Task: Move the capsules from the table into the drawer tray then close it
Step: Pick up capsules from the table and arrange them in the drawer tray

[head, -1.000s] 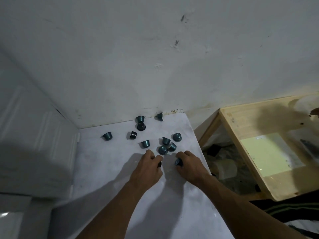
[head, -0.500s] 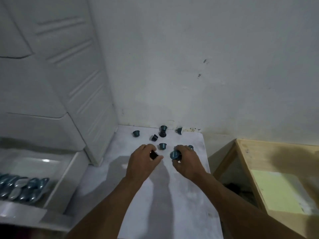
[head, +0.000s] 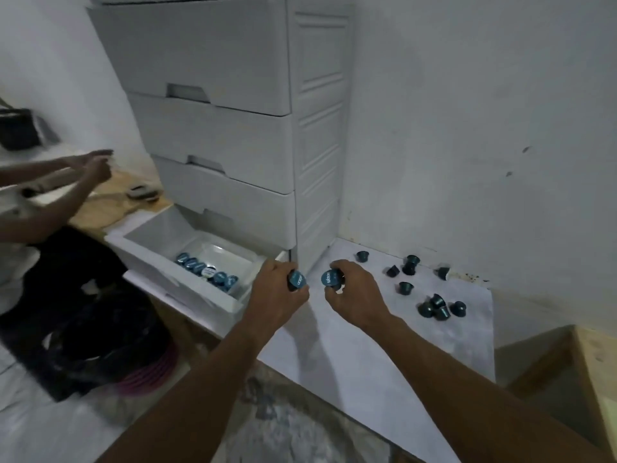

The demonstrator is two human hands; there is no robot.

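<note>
My left hand [head: 275, 292] grips a dark blue capsule [head: 297, 280], lifted near the table's left edge beside the open drawer. A second blue capsule [head: 331, 279] is pinched in my right hand [head: 354, 295], just above the white table [head: 367, 355]. Several more capsules [head: 437, 307] lie scattered toward the table's back right. The bottom drawer [head: 187, 289] of a white plastic cabinet stands pulled out to the left. Inside it, a row of capsules [head: 207, 271] sits in a tray.
The white drawer cabinet [head: 233, 128] rises behind the open drawer, its upper drawers shut. Another person's hands [head: 96, 165] work over a wooden surface at far left. A dark bag [head: 83, 329] lies on the floor below. A wooden box edge [head: 591, 362] is at right.
Both hands lifted a capsule each off the table and moved left toward the drawer. The view swung left, bringing the cabinet and open drawer into sight.
</note>
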